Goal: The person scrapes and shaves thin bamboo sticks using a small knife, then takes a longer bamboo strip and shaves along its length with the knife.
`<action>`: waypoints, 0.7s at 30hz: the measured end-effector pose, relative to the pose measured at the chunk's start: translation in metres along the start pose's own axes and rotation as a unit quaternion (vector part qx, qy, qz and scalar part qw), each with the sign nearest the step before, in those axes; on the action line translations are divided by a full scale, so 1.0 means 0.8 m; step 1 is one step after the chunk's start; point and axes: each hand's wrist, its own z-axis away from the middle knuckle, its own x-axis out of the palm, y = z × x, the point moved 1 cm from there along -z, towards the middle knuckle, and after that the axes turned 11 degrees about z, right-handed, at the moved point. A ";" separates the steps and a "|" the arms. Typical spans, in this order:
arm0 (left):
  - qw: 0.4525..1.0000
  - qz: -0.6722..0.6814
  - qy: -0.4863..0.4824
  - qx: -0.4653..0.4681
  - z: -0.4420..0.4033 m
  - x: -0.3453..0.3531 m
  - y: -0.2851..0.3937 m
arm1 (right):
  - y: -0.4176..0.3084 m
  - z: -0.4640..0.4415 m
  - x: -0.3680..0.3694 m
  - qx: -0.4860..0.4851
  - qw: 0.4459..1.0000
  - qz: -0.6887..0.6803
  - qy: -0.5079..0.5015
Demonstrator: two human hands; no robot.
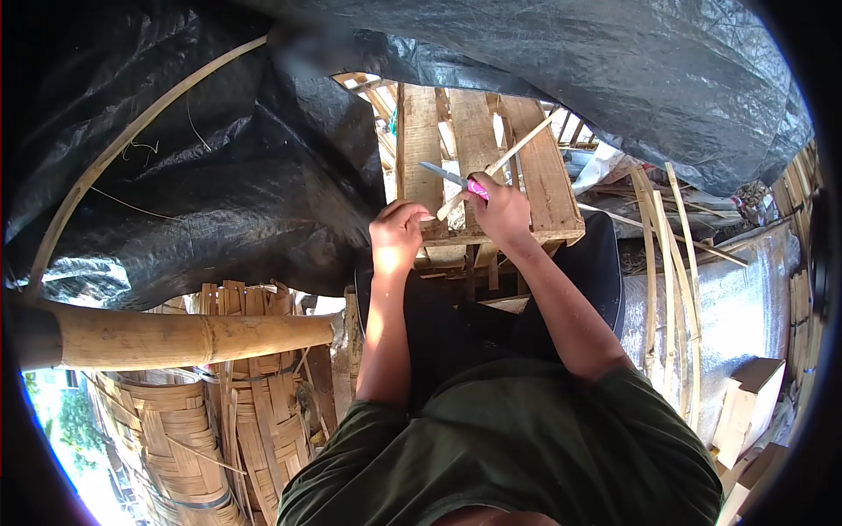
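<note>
At far left we saw a bent strip (98, 165) against dark plastic (289, 184), and below it a thick pole (193, 337) crossing above woven baskets (167, 412). Our left hand (399, 230) was at the near left corner of the bench (419, 131), fingers curled; we could not tell whether they gripped anything. Our knife (447, 174) pointed left over the bench, its pink handle gripped in our right hand (500, 210). A stick (532, 136) slanted from between our hands toward the upper right. Farther right were upright strips (667, 272) and a box (745, 408).
</note>
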 end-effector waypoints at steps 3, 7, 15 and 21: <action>0.999 -0.015 0.008 0.047 -0.013 -0.036 0.029 | 0.001 0.004 -0.001 -0.007 1.000 -0.017 0.025; 0.945 -0.115 0.200 0.231 -0.040 -0.103 0.097 | 0.002 0.007 0.002 -0.010 0.999 -0.010 0.031; 0.905 -0.414 -0.010 -0.102 -0.060 -0.083 -0.092 | -0.002 0.005 0.001 -0.004 0.999 -0.020 0.027; 0.952 -0.055 -0.236 -0.187 -0.050 -0.069 -0.036 | 0.003 0.009 0.005 -0.008 0.999 -0.023 0.030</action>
